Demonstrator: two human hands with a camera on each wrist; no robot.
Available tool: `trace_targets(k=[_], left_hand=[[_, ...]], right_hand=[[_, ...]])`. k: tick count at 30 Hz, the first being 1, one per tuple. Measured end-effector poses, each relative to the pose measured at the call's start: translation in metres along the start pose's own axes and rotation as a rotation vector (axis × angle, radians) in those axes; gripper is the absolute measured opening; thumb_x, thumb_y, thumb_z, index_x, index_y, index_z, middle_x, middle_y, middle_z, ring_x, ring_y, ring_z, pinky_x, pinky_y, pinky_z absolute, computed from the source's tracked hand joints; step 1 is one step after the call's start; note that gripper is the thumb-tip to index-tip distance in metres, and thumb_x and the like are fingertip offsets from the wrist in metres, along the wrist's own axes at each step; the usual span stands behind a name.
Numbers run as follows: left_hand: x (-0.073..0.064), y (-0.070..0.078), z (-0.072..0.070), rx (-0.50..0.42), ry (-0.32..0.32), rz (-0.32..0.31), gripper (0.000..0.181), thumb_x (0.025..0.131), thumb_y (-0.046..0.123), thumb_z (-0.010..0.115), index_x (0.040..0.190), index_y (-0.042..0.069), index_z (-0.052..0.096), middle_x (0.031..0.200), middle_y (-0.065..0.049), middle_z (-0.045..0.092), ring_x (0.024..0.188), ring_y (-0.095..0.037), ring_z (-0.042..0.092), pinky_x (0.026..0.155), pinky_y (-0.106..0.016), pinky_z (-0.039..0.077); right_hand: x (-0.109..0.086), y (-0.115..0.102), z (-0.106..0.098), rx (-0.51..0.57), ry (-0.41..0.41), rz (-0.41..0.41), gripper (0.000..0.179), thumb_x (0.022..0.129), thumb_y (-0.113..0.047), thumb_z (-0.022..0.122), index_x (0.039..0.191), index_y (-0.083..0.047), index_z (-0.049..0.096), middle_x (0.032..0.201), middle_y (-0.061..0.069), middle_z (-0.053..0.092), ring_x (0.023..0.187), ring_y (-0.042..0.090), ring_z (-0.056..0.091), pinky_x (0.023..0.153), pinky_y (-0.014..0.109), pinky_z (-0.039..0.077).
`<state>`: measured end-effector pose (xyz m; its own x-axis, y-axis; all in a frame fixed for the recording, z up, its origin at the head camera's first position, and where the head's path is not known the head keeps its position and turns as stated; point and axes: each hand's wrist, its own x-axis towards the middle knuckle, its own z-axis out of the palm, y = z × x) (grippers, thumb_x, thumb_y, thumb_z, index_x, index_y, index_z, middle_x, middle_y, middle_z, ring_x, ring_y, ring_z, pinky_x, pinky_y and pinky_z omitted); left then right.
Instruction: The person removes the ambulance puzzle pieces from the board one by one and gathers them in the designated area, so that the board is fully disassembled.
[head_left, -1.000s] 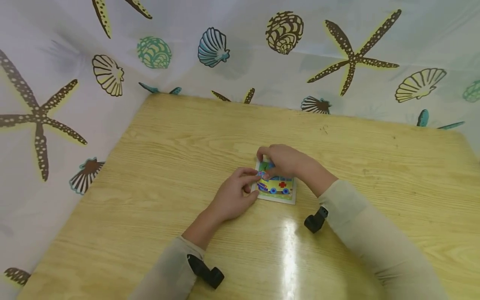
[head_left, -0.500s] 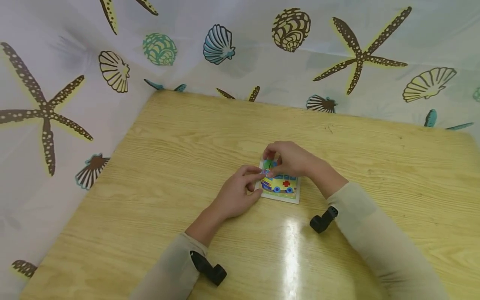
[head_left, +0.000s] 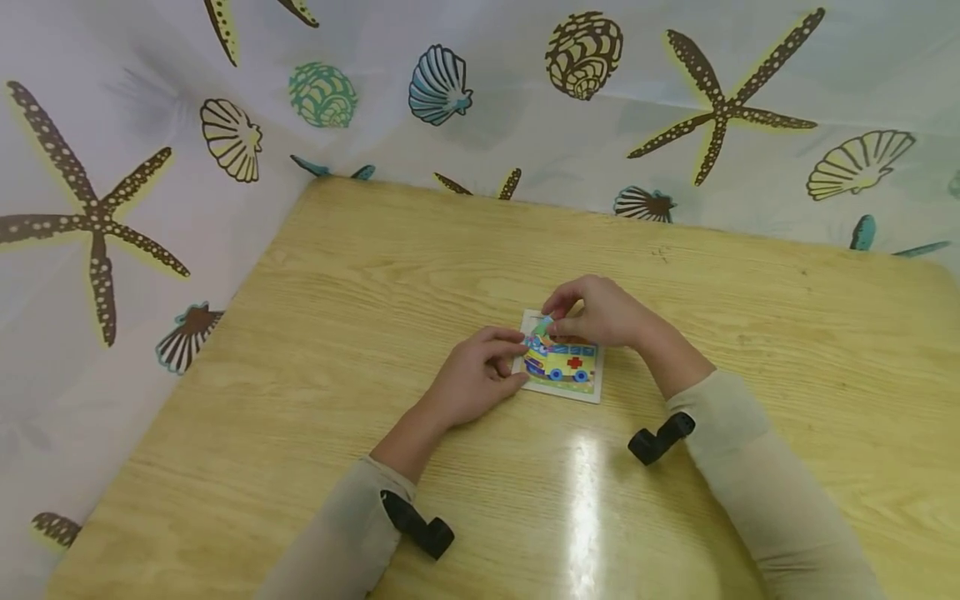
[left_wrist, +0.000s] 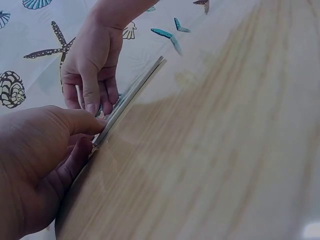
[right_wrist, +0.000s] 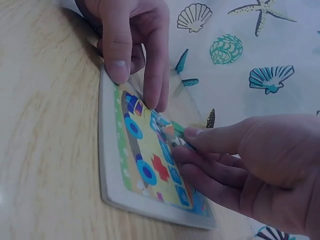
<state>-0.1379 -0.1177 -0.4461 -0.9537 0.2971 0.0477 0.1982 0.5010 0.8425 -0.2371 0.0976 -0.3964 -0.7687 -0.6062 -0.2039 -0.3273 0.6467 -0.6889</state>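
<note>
A small jigsaw puzzle with a white rim and a yellow ambulance picture lies flat on the table. My left hand rests at its left edge, thumb and index fingertips touching the rim and picture, apart from each other. Between the thumb and fingers of my right hand is a small puzzle piece, partly green. It is tilted above the upper left of the picture, and the fingers hide part of it. The right wrist view shows the ambulance's red cross and blue wheels up close.
A light wood-grain table surrounds the puzzle. White cloth printed with shells and starfish hangs along the back and left edges. A black wrist camera sits at each sleeve.
My right hand has lifted and shifted slightly up and right, raising the green piece from the picture's upper left. The left hand has stayed at the puzzle's left edge.
</note>
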Motion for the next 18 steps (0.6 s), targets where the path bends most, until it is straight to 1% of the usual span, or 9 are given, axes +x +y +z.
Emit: trace_targets(k=[1, 3, 6, 9, 13, 15, 18], left_hand=[[0.0, 0.0, 0.0, 0.0, 0.001, 0.0, 0.035, 0.088, 0.012, 0.075, 0.121, 0.0, 0.07, 0.137, -0.008, 0.059, 0.087, -0.014, 0.06, 0.074, -0.02, 0.052], [0.001, -0.001, 0.001, 0.002, 0.003, 0.002, 0.035, 0.088, 0.012, 0.075, 0.12, 0.0, 0.071, 0.136, -0.008, 0.059, 0.086, -0.014, 0.06, 0.074, -0.02, 0.052], [0.002, -0.002, 0.002, 0.008, 0.004, -0.002, 0.035, 0.088, 0.013, 0.076, 0.12, 0.0, 0.071, 0.136, -0.007, 0.059, 0.086, -0.013, 0.06, 0.074, -0.02, 0.052], [0.002, -0.002, 0.002, 0.008, 0.005, -0.008, 0.035, 0.088, 0.013, 0.075, 0.121, 0.001, 0.071, 0.136, -0.007, 0.059, 0.086, -0.013, 0.06, 0.074, -0.02, 0.052], [0.003, -0.001, 0.003, 0.005, 0.01, -0.012, 0.035, 0.088, 0.013, 0.076, 0.12, 0.001, 0.071, 0.136, -0.007, 0.059, 0.086, -0.012, 0.06, 0.074, -0.02, 0.052], [0.004, 0.0, 0.003, 0.004, 0.014, -0.018, 0.034, 0.088, 0.012, 0.076, 0.12, 0.001, 0.071, 0.136, -0.007, 0.059, 0.086, -0.013, 0.059, 0.073, -0.019, 0.052], [0.004, 0.0, 0.004, -0.001, 0.015, -0.018, 0.034, 0.087, 0.011, 0.076, 0.119, 0.0, 0.071, 0.136, -0.007, 0.059, 0.085, -0.014, 0.059, 0.073, -0.019, 0.052]], right_hand=[[-0.001, 0.002, 0.0, 0.033, -0.002, 0.019, 0.023, 0.094, -0.017, 0.07, 0.114, -0.007, 0.073, 0.104, 0.008, 0.072, 0.093, 0.019, 0.067, 0.087, 0.036, 0.054], [-0.005, 0.005, 0.001, 0.138, -0.007, 0.063, 0.025, 0.095, -0.014, 0.069, 0.119, -0.005, 0.071, 0.108, 0.012, 0.071, 0.091, 0.018, 0.069, 0.083, 0.033, 0.057], [-0.012, 0.009, 0.002, 0.267, 0.013, 0.12, 0.027, 0.096, -0.013, 0.067, 0.122, -0.003, 0.07, 0.111, 0.015, 0.07, 0.09, 0.018, 0.072, 0.078, 0.03, 0.059], [-0.021, 0.012, 0.001, 0.308, 0.066, 0.161, 0.026, 0.096, -0.016, 0.067, 0.119, -0.003, 0.07, 0.11, 0.015, 0.067, 0.091, 0.018, 0.07, 0.078, 0.029, 0.059], [-0.036, 0.014, -0.004, 0.383, 0.137, 0.241, 0.025, 0.098, -0.016, 0.065, 0.117, 0.0, 0.066, 0.106, 0.014, 0.059, 0.09, 0.019, 0.07, 0.08, 0.032, 0.06], [-0.043, 0.016, -0.007, 0.46, 0.159, 0.282, 0.025, 0.099, -0.013, 0.063, 0.118, 0.002, 0.062, 0.106, 0.015, 0.056, 0.091, 0.021, 0.072, 0.083, 0.035, 0.06], [-0.053, 0.022, -0.01, 0.493, 0.183, 0.312, 0.026, 0.099, -0.013, 0.062, 0.119, 0.004, 0.06, 0.105, 0.015, 0.055, 0.092, 0.02, 0.072, 0.085, 0.036, 0.059]])
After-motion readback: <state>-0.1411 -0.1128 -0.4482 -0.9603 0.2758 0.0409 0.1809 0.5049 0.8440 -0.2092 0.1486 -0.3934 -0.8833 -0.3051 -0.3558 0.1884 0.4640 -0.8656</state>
